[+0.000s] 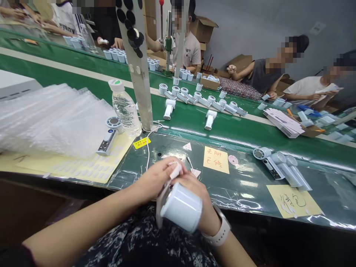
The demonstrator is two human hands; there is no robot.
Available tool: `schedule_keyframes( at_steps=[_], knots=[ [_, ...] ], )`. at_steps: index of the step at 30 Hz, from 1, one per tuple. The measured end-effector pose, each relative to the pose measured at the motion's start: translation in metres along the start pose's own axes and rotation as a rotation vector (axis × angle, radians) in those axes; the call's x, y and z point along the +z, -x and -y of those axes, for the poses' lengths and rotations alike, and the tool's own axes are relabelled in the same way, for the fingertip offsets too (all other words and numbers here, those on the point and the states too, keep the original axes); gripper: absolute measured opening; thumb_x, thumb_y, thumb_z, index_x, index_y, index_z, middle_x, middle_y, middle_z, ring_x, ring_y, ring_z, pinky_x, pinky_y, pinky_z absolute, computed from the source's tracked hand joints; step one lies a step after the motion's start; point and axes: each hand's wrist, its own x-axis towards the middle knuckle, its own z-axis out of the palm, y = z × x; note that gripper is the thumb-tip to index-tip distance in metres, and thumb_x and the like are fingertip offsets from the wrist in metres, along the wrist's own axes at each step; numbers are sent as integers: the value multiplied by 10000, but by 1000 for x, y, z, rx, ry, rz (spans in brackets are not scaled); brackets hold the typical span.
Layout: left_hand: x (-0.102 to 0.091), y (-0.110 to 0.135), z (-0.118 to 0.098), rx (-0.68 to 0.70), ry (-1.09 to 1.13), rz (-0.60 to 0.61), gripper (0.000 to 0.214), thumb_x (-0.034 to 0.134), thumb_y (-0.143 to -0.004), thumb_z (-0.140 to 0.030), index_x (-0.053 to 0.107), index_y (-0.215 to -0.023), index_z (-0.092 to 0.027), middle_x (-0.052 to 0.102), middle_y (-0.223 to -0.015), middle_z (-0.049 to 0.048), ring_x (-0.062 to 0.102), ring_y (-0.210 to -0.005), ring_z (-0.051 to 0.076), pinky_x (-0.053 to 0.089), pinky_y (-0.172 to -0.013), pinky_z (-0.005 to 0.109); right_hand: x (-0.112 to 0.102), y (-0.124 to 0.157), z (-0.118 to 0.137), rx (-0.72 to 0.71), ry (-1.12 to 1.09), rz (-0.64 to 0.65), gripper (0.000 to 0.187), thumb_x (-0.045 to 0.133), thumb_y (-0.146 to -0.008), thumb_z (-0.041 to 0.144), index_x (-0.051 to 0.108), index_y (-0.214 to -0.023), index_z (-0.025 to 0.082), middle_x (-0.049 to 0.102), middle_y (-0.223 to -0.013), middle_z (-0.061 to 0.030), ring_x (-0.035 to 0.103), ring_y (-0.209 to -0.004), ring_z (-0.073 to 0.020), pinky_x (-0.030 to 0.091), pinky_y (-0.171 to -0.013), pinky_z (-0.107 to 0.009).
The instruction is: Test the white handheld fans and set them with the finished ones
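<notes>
Just past the table's front edge, a light-blue handheld fan (182, 207) is tilted with its round head toward me. My right hand (196, 189) is closed around its handle, most of which is hidden. My left hand (155, 180) pinches a white wiping cloth (175, 170) against the handle end, close to my right fingers. A loose piece of the cloth hangs down beside the fan head. A white cable (148, 152) and a yellow handwritten note (216, 160) lie on the table beyond my hands.
Left are stacked clear plastic bags (55, 118), a water bottle (125, 107) and another fan (107, 142). A metal post (141, 81) stands ahead. Several fans line the green conveyor belt (186, 124). More fans (286, 167) lie right, near a second note (294, 200). Co-workers sit across.
</notes>
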Motion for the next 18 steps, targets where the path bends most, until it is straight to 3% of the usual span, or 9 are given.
schedule_keyframes(
  at_steps=[2, 5, 8, 11, 18],
  knots=[
    [-15, -6, 1, 1, -104, -223, 309, 486, -942, -467, 639, -904, -202, 662, -970, 57, 608, -907, 231, 489, -851, 388, -1, -3, -2, 8, -191, -25, 181, 627, -929, 198, 679, -1097, 238, 719, -911, -52, 657, -883, -208, 554, -801, -370],
    [-47, -5, 3, 133, -439, -600, 286, 492, -920, -422, 676, -877, -207, 642, -1063, 50, 589, -1014, 243, 460, -953, 441, -6, -4, -8, 27, -360, -60, 285, 691, -881, 163, 681, -1143, 274, 715, -896, -32, 655, -870, -201, 558, -799, -362],
    [-76, 3, 14, 249, -817, -832, 339, 536, -877, -467, 742, -898, -199, 571, -982, 43, 546, -1097, 291, 381, -1037, 532, -10, -3, -14, 62, -438, -87, 319, 721, -852, 163, 691, -1143, 290, 708, -902, -31, 654, -851, -198, 561, -778, -355],
    [-90, 11, 34, 209, -994, -797, 374, 512, -867, -440, 770, -948, -182, 539, -913, 61, 572, -1035, 315, 392, -1015, 562, -9, -2, -16, 70, -448, -91, 297, 727, -851, 200, 697, -1133, 287, 711, -905, -39, 655, -853, -205, 567, -768, -359],
    [-89, 12, 73, 109, -1091, -528, 373, 424, -874, -301, 705, -1072, -155, 621, -1089, 145, 584, -1103, 324, 463, -1017, 511, -7, -2, -17, 117, -460, -82, 268, 730, -852, 226, 700, -1115, 270, 719, -909, -51, 655, -866, -211, 573, -772, -361]
  ],
)
